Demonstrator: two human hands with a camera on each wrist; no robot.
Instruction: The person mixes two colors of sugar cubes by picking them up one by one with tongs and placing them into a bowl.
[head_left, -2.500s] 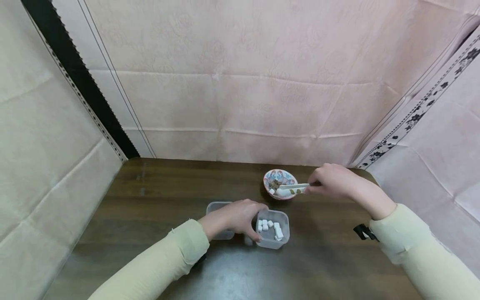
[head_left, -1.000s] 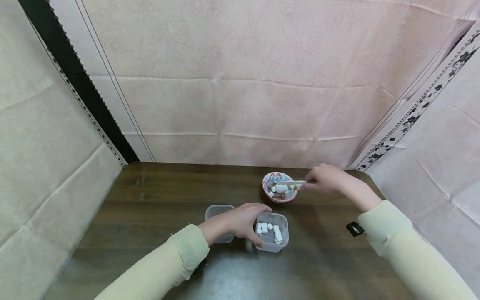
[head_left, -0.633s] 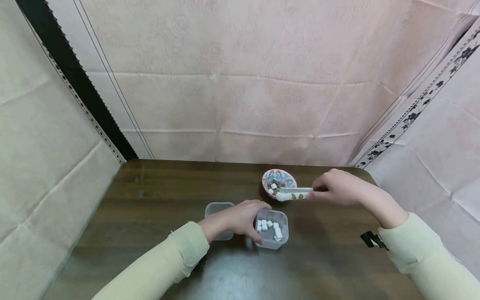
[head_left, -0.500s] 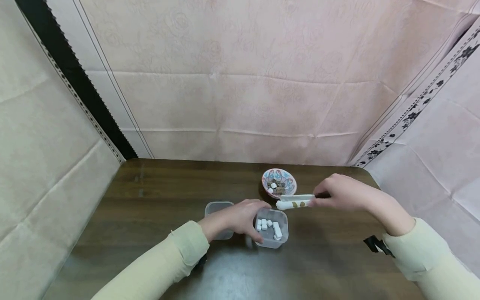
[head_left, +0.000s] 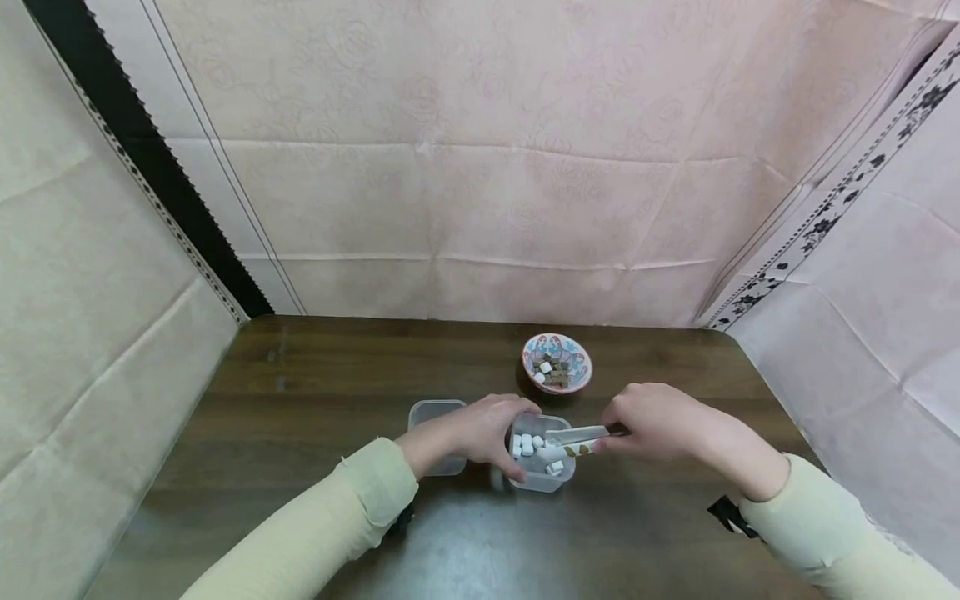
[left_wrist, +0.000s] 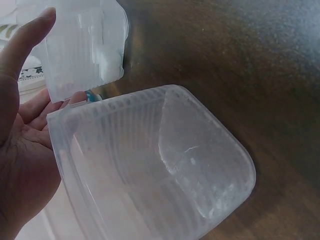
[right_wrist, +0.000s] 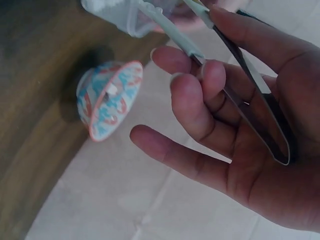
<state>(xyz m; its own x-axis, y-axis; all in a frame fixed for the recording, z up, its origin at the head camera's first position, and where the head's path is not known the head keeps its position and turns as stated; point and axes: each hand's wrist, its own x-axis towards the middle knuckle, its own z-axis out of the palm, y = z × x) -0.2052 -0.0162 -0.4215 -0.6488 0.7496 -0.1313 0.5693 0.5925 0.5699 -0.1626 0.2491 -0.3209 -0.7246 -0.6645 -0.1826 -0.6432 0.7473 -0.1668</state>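
My right hand [head_left: 654, 423] holds small white-tipped tongs [head_left: 576, 434]. Their tips reach into a clear plastic container [head_left: 536, 482] with several white cubes [head_left: 528, 444] in it. In the right wrist view, the metal bend of the tongs lies against the palm, and the thumb and fingers are around the two arms. My left hand [head_left: 486, 432] grips that same container, thumb at its near left corner and fingers at the far rim. A second clear container [left_wrist: 150, 165], with nothing seen inside, stands under the left wrist, partly hidden by it in the head view.
Behind the containers stands a patterned bowl [head_left: 556, 342] holding brown cubes and a couple of white ones. Everything sits on a dark wooden table [head_left: 360, 358]. Pale cloth [head_left: 465, 208] hangs along the table's back and both sides.
From over the bowl, my right hand has come nearer with the tongs, whose tips are now inside the container of white cubes. My left hand stays at that container.
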